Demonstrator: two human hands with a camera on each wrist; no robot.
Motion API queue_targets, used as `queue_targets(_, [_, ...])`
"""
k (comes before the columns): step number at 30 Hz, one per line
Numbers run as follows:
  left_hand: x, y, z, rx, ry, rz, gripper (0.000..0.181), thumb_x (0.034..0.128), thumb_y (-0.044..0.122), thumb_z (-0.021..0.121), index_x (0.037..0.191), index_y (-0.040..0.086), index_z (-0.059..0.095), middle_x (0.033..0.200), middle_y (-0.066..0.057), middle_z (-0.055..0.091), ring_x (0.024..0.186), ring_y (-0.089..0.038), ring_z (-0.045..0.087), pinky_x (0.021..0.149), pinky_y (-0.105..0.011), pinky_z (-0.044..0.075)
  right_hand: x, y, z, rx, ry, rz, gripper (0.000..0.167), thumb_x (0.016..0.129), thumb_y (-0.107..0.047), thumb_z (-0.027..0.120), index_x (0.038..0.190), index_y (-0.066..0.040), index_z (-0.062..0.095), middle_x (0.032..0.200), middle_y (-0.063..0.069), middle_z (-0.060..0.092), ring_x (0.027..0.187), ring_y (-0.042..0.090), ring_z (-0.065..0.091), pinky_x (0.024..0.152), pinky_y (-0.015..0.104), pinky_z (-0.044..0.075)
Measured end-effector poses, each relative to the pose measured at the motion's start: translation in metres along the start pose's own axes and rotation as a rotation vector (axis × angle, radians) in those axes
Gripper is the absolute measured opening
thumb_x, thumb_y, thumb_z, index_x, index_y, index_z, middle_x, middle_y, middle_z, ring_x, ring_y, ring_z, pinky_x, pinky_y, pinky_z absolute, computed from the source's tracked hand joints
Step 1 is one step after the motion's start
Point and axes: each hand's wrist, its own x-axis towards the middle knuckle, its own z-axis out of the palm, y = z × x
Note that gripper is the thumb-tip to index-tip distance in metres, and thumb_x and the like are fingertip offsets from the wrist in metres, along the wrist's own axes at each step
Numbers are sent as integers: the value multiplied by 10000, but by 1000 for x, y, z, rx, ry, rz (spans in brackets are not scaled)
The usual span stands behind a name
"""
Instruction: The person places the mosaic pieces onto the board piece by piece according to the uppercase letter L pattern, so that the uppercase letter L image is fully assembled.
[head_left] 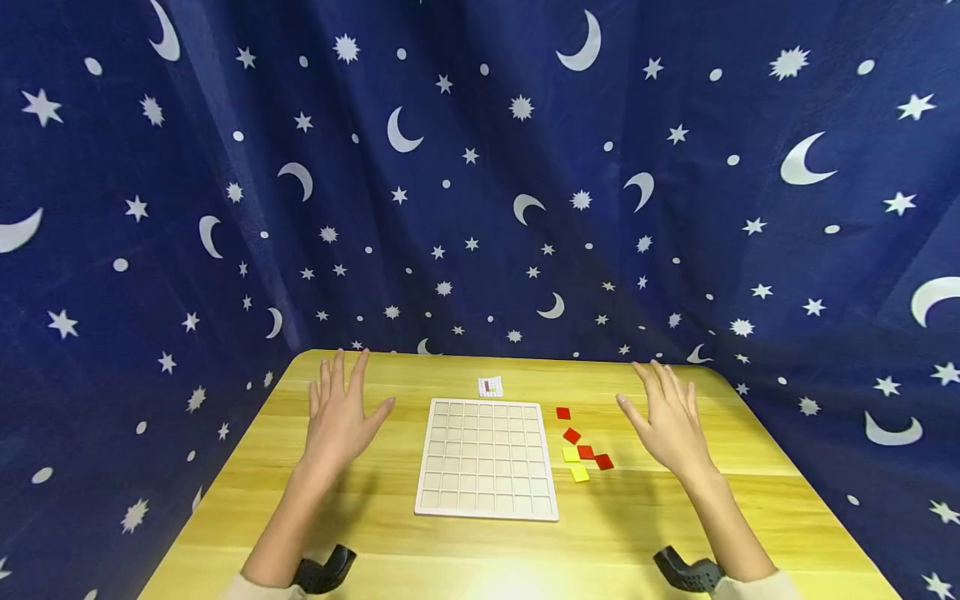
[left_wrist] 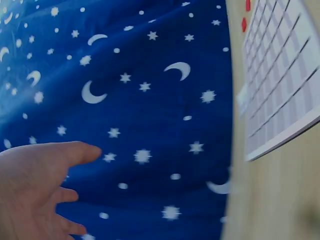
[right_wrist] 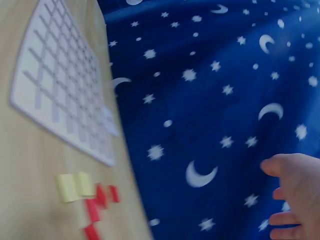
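Observation:
Both hands hold nothing, fingers spread. The left hand (head_left: 339, 423) is left of a white square grid board (head_left: 486, 459); in the left wrist view the hand (left_wrist: 40, 182) shows at the lower left, the board (left_wrist: 285, 75) at the upper right. The right hand (head_left: 670, 423) is right of several small red tiles (head_left: 572, 436) and two yellow tiles (head_left: 580, 473), which lie beside the board's right edge. In the right wrist view the hand (right_wrist: 300, 192) is at the lower right, red tiles (right_wrist: 92, 210) and yellow tiles (right_wrist: 68, 188) at the lower left.
A small printed paper (head_left: 491, 387) with a grid pattern lies just behind the board on the wooden table (head_left: 390, 550). A dark blue curtain (head_left: 480, 208) with white moons and stars hangs behind the table and along both sides. Black bands are on both wrists.

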Motion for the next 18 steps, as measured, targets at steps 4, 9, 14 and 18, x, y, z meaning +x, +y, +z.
queue_targets(4, [-15,-4,21,-96,45,-20,755,837,346,641,1442,82,274,1475,-265,139,1361,-434,20,1057,-627,62,-19,7,15,93,68,77,508,922,-325,549,1308,-4,467,1222,247,489,1145,434,404,960,618,260])
queue_targets(9, [-32,-8,51,-210,59,-55,689,862,295,621,1424,64,297,1446,-264,208,1347,-447,97,1049,-624,140,-35,19,43,179,119,110,379,892,-222,612,1198,-1,573,800,94,535,736,241,491,641,375,407])
queue_targets(14, [-46,-14,84,-350,33,-59,632,898,232,595,1403,0,295,1424,-279,231,1300,-470,217,1001,-638,253,-49,39,70,317,16,137,300,872,-226,648,1112,-50,608,597,-32,376,474,67,299,433,238,292])
queue_targets(18, [-56,-21,109,-436,-8,-56,590,909,201,587,1380,-27,314,1400,-283,272,1242,-471,324,968,-609,335,-61,52,87,427,-105,176,296,861,-257,661,1093,-82,607,514,-70,299,416,27,236,391,228,293])
